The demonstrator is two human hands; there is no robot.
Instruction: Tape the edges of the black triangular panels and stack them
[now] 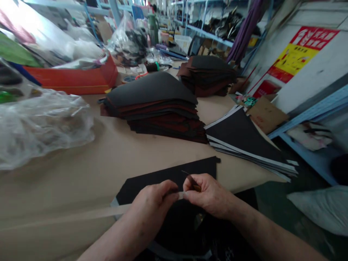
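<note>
A smooth table [67,181] has curvy dark sheets [152,88] piled far; near, left hand [152,201] and right hand [210,195] pinch a flat strip [89,215].

- A black panel [201,169] is laid at the table's [152,148] near edge.
- A narrow whitish strip [121,210] is stretched across its left edge.
- A thin-tipped tool [193,182] is held tilted.

Tan table [116,159] carries 3 dark stacks [154,92].

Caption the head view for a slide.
Left hand and right hand pinch a pale strip over a black panel, stacked dark pieces beyond.
</note>
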